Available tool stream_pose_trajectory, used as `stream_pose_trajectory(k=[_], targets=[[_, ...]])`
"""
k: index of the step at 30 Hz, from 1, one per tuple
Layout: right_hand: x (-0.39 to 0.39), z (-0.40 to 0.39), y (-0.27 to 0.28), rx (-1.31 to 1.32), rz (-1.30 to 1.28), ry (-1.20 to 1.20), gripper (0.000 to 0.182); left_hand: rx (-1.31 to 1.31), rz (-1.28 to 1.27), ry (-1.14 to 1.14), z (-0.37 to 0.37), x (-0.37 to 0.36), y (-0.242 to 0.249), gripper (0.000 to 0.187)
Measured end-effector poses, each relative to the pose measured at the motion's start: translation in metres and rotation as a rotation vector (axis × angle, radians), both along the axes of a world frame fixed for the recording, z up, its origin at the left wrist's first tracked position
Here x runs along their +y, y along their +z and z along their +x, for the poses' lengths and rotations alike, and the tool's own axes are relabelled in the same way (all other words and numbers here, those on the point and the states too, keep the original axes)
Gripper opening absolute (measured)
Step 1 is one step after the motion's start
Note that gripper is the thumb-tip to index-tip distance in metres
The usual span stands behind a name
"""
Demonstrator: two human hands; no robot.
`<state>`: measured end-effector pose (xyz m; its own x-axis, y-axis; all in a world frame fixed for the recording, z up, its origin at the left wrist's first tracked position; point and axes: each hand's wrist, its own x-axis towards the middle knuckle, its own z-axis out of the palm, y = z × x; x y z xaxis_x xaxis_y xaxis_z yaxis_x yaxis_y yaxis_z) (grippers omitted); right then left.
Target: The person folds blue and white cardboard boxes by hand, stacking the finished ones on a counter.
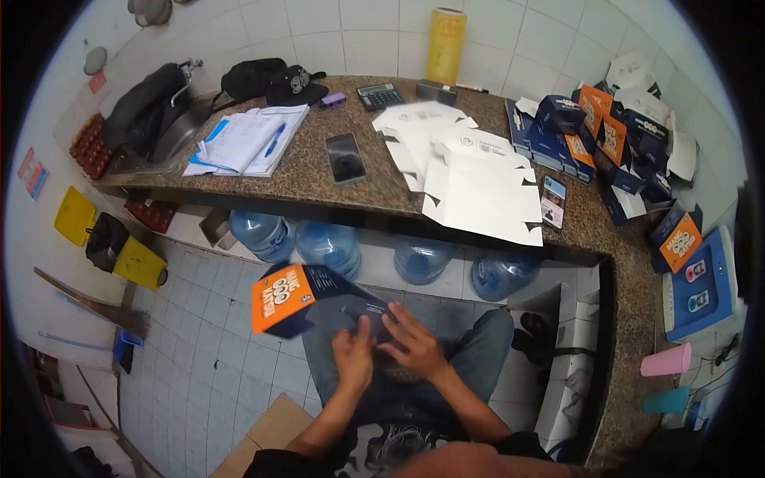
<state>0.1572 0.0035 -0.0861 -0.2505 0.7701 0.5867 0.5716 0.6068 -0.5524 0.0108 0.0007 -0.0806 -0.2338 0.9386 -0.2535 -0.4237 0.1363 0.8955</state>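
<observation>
Over the lap of a seated person in blue jeans, both hands work on a navy and orange carton (307, 301) held in the air just above the knees, below the front edge of a speckled granite counter (319, 171). The left hand (353, 357) grips the carton's near edge from beneath, fingers curled around the cardboard. The right hand (414, 344) lies on the carton's dark side with fingers spread and pressing against a flap. The carton is tilted, its orange printed end facing left. On the counter above, a stack of flat white unfolded box blanks (470, 171) lies near the middle, some overhanging the front edge. A black smartphone (345, 158) lies face up to the left of the blanks, and a second phone (553, 201) lies just beside them on the right. An open notebook with a blue pen (247, 142) sits further left, next to a black bag (253, 78). A calculator (379, 95) rests near the tiled wall, with a yellow roll (445, 44) standing upright behind it. A heap of finished navy and orange boxes (613, 143) fills the right corner. Under the counter, four blue water jugs (331, 247) stand in a row on the tiled floor.
</observation>
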Motion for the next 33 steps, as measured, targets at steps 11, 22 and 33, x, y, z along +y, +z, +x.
stream_pose_trajectory(k=[11, 22, 33], targets=[[-0.003, -0.008, 0.001, 0.324, -0.292, 0.035, 0.042, -0.021, 0.083, -0.003, 0.004, 0.017, 0.003, 0.034], [-0.002, -0.005, -0.015, 0.394, -0.343, -0.053, 0.051, 0.740, 0.371, -0.294, 0.005, -0.008, -0.005, 0.024], [-0.003, 0.024, -0.019, 0.584, -0.591, -0.104, 0.034, 0.486, 0.114, -0.586, -0.024, -0.013, -0.002, 0.026]])
